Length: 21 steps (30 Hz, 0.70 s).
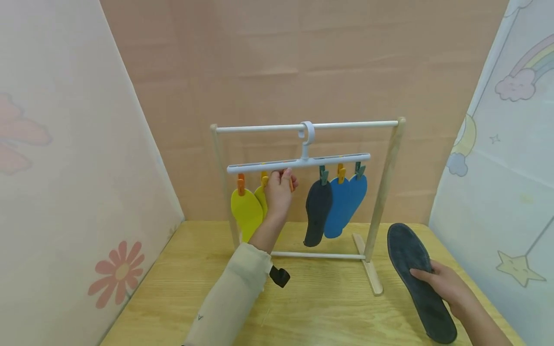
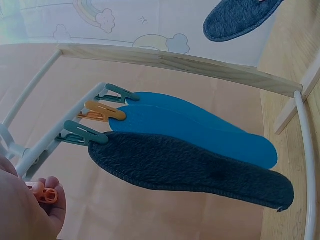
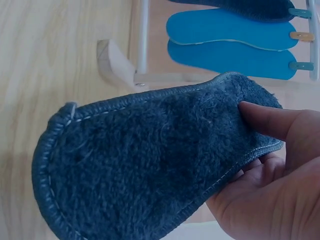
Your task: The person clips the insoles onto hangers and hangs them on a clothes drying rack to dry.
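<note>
My left hand (image 1: 279,192) pinches an orange clothespin (image 2: 46,194) just under the white hanger bar (image 1: 268,166). My right hand (image 1: 446,283) holds a dark fuzzy insole (image 1: 411,269) at its middle, thumb on the front face, to the right of the rack. In the right wrist view the insole's stitched edge shows. Another dark insole (image 1: 319,211) hangs from a green clothespin (image 1: 323,176). Beside it two blue insoles (image 1: 337,206) hang from a yellow and a green clothespin. Yellow insoles (image 1: 245,211) hang at the left, one partly behind my left hand.
The hanger hooks over the white top rail (image 1: 355,125) of a rack with wooden posts (image 1: 385,192). A wooden foot (image 1: 368,269) sticks out toward me on the table (image 1: 329,302). Patterned panels (image 1: 497,192) stand on both sides, with a tan backdrop (image 1: 346,62) behind.
</note>
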Each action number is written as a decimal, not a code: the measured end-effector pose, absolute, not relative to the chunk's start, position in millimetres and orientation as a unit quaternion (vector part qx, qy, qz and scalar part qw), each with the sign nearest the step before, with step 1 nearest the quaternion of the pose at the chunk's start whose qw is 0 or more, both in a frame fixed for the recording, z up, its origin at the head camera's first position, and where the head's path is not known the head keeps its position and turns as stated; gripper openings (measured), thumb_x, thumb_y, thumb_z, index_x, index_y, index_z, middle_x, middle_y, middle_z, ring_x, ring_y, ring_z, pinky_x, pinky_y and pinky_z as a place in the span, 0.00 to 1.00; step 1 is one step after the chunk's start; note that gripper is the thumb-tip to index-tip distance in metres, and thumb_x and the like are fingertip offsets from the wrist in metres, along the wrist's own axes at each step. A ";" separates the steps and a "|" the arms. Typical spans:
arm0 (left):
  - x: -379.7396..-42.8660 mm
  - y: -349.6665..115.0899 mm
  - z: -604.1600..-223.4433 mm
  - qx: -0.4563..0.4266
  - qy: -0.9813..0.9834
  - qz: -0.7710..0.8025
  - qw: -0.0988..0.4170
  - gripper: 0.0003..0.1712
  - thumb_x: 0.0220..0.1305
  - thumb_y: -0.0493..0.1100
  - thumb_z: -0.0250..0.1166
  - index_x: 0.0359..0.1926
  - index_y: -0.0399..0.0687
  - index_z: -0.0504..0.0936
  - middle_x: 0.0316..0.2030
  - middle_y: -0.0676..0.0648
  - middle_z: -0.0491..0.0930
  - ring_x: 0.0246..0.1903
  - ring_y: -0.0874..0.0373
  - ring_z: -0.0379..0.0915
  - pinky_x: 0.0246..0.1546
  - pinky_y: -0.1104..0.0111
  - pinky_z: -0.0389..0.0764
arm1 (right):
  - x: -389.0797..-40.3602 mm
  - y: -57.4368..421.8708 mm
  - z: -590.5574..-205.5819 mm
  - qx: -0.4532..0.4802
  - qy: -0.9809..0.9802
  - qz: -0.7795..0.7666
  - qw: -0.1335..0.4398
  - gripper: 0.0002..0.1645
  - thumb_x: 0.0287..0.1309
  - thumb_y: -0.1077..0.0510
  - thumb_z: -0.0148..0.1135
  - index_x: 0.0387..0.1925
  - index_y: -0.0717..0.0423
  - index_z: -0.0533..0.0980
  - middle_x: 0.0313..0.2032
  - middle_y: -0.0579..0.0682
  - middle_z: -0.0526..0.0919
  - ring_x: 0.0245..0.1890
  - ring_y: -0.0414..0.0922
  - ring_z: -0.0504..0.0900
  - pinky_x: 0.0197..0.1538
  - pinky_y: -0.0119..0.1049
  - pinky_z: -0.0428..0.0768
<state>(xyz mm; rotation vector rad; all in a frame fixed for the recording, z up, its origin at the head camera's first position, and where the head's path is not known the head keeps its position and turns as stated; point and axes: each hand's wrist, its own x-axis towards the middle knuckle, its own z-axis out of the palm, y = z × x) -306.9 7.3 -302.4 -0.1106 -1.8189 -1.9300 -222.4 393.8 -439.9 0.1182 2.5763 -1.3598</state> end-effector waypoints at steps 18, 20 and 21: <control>-307.9 6.8 -302.4 -0.034 -0.664 -0.713 0.223 0.14 0.78 0.48 0.55 0.52 0.42 0.77 0.37 0.45 0.80 0.38 0.55 0.81 0.49 0.64 0.84 | -214.1 355.2 -417.1 -0.002 0.877 -0.473 0.086 0.46 0.73 0.44 0.57 0.72 0.75 0.56 0.63 0.70 0.75 0.55 0.60 0.81 0.53 0.53 0.81; -308.5 7.1 -302.6 -0.033 -0.664 -0.713 0.223 0.14 0.78 0.47 0.55 0.52 0.42 0.77 0.37 0.45 0.80 0.38 0.55 0.81 0.49 0.64 0.84 | -214.6 352.0 -415.8 -0.005 0.876 -0.475 0.086 0.46 0.72 0.44 0.58 0.73 0.75 0.56 0.63 0.70 0.74 0.56 0.61 0.81 0.54 0.54 0.81; -308.9 7.3 -302.8 -0.032 -0.665 -0.712 0.223 0.14 0.78 0.47 0.55 0.52 0.42 0.77 0.37 0.45 0.80 0.37 0.55 0.81 0.49 0.64 0.84 | -214.8 350.7 -415.2 -0.006 0.875 -0.476 0.086 0.47 0.72 0.43 0.58 0.73 0.75 0.56 0.64 0.71 0.73 0.57 0.61 0.80 0.54 0.54 0.81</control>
